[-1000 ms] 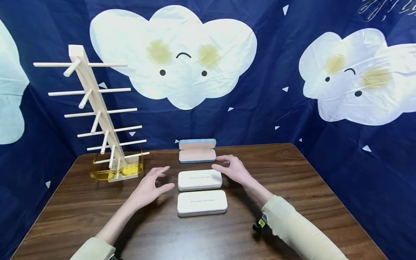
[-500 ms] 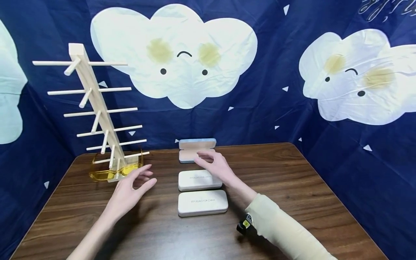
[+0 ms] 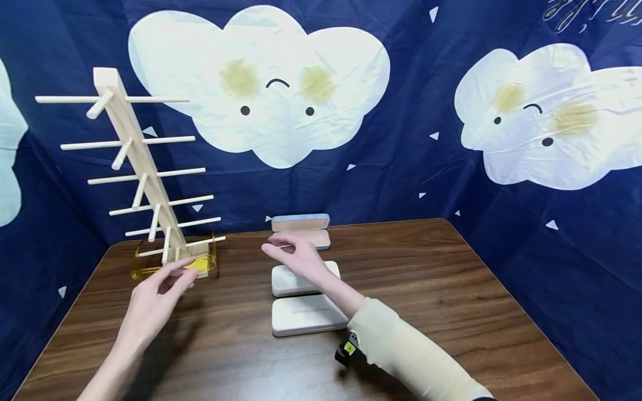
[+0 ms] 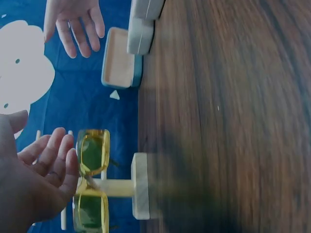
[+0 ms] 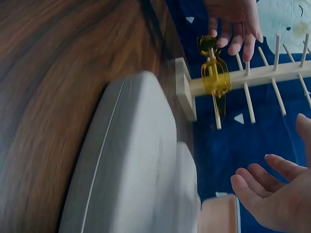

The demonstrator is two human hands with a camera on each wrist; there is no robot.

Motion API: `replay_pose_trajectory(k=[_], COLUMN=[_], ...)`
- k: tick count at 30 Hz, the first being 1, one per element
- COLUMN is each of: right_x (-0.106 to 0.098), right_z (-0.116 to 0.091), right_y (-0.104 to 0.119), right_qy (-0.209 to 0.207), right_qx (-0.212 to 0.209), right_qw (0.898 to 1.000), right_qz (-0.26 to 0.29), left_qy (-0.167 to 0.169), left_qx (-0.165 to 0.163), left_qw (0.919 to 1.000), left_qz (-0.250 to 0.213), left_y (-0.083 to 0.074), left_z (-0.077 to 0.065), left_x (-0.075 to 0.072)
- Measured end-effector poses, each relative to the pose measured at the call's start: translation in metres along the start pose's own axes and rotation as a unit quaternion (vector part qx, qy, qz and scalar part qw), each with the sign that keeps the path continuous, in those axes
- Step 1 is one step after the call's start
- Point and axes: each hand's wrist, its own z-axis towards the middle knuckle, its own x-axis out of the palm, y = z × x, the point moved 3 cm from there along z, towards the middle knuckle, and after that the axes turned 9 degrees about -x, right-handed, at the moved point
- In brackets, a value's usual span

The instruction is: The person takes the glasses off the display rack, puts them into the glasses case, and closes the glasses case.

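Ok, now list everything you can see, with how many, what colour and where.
Glasses: one pair, yellow, low on the rack
Rack: one, pale wood, table's back left
Closed cases: two, white, mid-table, one behind the other
Open case: one, blue outside, pinkish inside, table's back edge
Table: one, brown, underneath
Backdrop: blue with white clouds, behind and beside the table
Sleeve: one, cream, right forearm
Left hand: one, bare, by the glasses
Right hand: one, bare, before the open case
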Motion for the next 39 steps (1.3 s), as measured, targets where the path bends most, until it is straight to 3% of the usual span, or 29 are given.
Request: replay_pose_trajectory(k=[6,13,20,24,26,30,33,35,39], right_x=[0.022,0.042,0.058,0.07,0.076,0.087,0.096,0.101,0.111], right_z=[0.008,0.014,0.02,0.024,0.026,0.031,0.035,0.038,0.042], right_y=[0.004,0.002,-0.004,-0.007,-0.007,-0.007,-0.005,-0.004,-0.001], right_qy=[0.01,0.024,0.022,0.018,0.015,0.011,0.014,0.014,0.017], right_qx=[0.006,0.051,0.082,0.095,0.101,0.114,0.124,0.131,0.136], right_qw=[0.999,0.991,0.984,0.981,0.979,0.973,0.97,0.968,0.969], right_qz=[0.037,0.122,0.157,0.171,0.177,0.202,0.211,0.213,0.206], left_qy=[0.001,0.002,-0.034,-0.061,-0.065,-0.083,-0.102,-0.107,-0.088], left_qx=[-0.022,-0.054,-0.109,-0.148,-0.165,-0.202,-0.237,-0.262,-0.297], left_qw=[0.9996,0.9968,0.9886,0.9721,0.9568,0.9147,0.8978,0.8946,0.8982], left_qz=[-0.017,-0.058,-0.099,-0.171,-0.231,-0.34,-0.357,-0.346,-0.312], left_y=[0.014,0.032,0.058,0.076,0.083,0.095,0.1,0.102,0.105], left_z=[0.002,0.007,0.015,0.02,0.023,0.028,0.032,0.036,0.042], left_x=[-0.016,-0.031,-0.051,-0.06,-0.061,-0.063,-0.065,-0.067,-0.068])
